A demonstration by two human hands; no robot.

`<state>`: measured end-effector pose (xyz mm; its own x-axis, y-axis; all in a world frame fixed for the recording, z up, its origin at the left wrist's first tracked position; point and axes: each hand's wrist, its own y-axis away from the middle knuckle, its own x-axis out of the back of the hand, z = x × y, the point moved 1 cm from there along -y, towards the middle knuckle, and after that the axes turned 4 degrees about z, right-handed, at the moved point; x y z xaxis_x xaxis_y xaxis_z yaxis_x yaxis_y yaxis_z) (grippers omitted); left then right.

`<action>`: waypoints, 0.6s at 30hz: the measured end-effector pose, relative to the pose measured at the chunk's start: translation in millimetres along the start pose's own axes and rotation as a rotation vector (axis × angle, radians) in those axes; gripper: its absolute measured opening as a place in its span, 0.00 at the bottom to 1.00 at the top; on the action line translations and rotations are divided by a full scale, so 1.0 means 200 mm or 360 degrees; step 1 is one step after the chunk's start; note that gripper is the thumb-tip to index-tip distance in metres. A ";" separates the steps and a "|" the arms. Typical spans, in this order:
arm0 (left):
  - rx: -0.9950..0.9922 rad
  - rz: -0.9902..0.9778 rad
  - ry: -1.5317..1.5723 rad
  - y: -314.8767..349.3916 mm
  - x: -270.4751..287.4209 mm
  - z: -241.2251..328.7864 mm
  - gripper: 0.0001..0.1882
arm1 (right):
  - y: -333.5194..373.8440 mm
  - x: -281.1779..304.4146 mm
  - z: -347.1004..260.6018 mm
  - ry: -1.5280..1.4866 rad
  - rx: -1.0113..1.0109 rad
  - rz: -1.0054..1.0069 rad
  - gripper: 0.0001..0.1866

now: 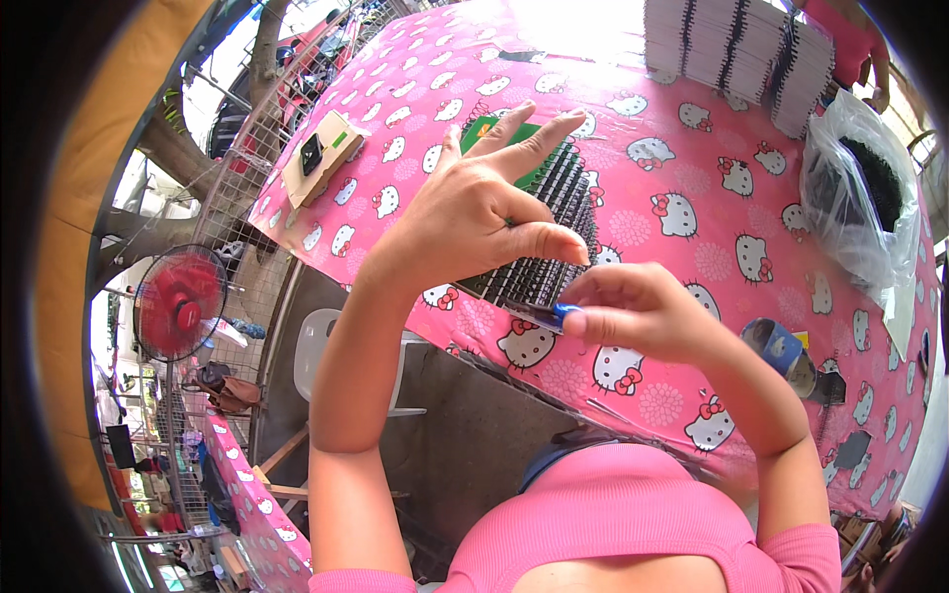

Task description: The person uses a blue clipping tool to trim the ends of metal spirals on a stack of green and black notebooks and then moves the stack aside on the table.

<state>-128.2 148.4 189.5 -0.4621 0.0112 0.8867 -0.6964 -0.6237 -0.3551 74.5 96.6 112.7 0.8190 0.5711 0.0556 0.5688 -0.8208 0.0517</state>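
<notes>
A red fan (pixel 186 307) stands at the left edge, with a phone (pixel 311 155) on a cardboard box (pixel 326 170) upper left. At centre, the left hand (pixel 484 210) hovers over black ridged rows (pixel 568 193) beside a green sheet (pixel 537 174); three fingers spread apart, but I cannot tell whether thumb and forefinger grip anything. Just right, the right hand (pixel 633 308) is clamped on a blue-ended tool (pixel 565 313) near the rows' lower edge. Bound stacks (pixel 717 49) stand upper right; a clear plastic bag (pixel 825 183) lies farther right.
</notes>
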 end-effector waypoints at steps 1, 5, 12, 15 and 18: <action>0.0019 -0.0010 0.0014 0.00 0.00 0.00 0.11 | 0.04 -0.02 -0.01 0.0408 0.0450 0.0179 0.22; 0.0064 -0.0020 0.0051 0.00 0.01 -0.01 0.11 | 0.09 -0.04 0.00 0.1250 0.1231 0.0708 0.22; 0.0047 -0.0137 -0.0093 0.00 0.00 0.01 0.21 | -0.01 0.02 -0.01 -0.0141 -0.0194 -0.0012 0.17; 0.0030 -0.0219 -0.0125 0.00 0.00 -0.02 0.27 | -0.02 0.01 0.04 -0.0158 -0.0176 -0.0051 0.16; 0.0068 -0.0204 -0.0042 0.01 0.01 -0.02 0.25 | 0.03 -0.03 0.03 0.0776 0.0827 0.0395 0.18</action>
<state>-132.0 150.4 188.7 -0.3560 0.0729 0.9316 -0.7244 -0.6514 -0.2258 73.5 88.4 106.0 0.8703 0.2095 0.4457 0.4332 -0.7563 -0.4903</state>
